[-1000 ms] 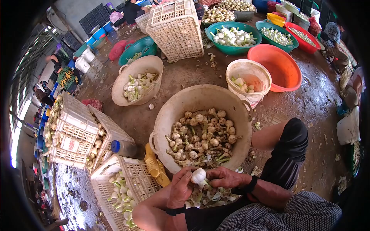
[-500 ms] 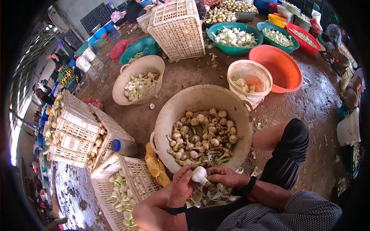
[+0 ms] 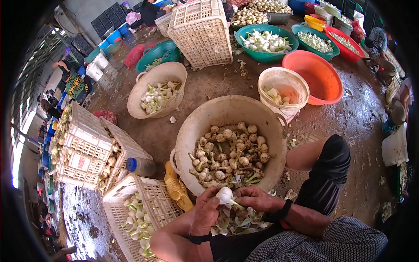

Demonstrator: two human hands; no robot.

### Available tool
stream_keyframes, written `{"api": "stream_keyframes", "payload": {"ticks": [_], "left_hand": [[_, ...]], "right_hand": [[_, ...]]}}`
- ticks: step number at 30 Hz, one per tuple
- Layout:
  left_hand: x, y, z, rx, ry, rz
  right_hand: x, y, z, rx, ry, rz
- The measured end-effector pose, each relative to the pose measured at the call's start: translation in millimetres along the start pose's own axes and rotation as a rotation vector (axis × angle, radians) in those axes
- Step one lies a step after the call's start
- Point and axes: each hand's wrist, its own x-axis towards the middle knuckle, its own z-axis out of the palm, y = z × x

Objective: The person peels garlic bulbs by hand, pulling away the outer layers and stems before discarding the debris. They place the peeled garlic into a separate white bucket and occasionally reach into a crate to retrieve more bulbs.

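Light glares through a bright opening [image 3: 19,150] far left of the hands [image 3: 206,211] and off the wet floor [image 3: 85,225] nearer them. Fisheye distortion bends the black-rimmed edges.

Bulbs [image 3: 233,163] lie in the tub [image 3: 235,108], right of a crate [image 3: 158,205].

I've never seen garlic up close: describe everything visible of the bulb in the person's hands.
The garlic bulb is white, rounded and smooth, its pale green stem slanting down toward the right hand. The left hand grips it, thumb against its side, near the rim of the tub; whether the right hand touches it is unclear.
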Motion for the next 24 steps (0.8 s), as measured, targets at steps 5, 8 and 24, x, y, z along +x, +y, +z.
{"api": "stream_keyframes", "payload": {"ticks": [5,8,24], "left_hand": [[0,0,0,-0.012,0.031,0.02],[0,3,3,0.013,0.055,-0.029],[4,-12,-9,0.247,0.023,-0.019]], "right_hand": [[0,6,0,0.059,0.03,-0.056],[0,4,-1,0.111,0.014,-0.077],[2,2,-5,-0.107,0.059,-0.074]]}}
